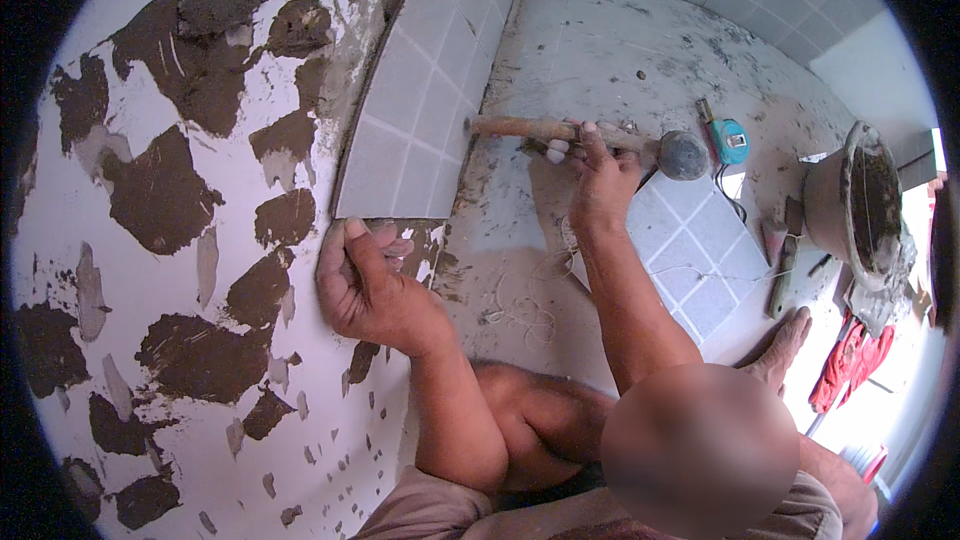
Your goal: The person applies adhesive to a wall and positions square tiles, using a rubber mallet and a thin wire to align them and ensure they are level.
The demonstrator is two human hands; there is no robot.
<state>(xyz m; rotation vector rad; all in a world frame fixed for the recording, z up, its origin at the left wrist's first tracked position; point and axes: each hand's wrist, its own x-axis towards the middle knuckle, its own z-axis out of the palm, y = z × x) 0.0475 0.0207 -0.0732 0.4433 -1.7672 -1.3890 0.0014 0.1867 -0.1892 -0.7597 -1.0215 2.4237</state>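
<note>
My right hand (605,180) is wrapped round the wooden handle of a mallet (525,128), close to its dark round head. The handle's free end reaches left to the side of a grey square-patterned tile (410,130) on the wall; whether it touches cannot be told. Just below that tile's lower edge is my left hand (378,280), its fingers bent and closed, the thumb up against the tile's corner. Anything between those fingers is too small to make out. Brown mortar patches (165,190) cover the white wall on the left.
A loose grey tile (705,250) lies on the floor beside my right forearm. Beyond it are a teal tape measure (733,143), a mortar-stained bucket (825,210) and a long-handled tool (783,285). Thin string (525,325) trails across the floor. Red cloth (850,360) lies far right.
</note>
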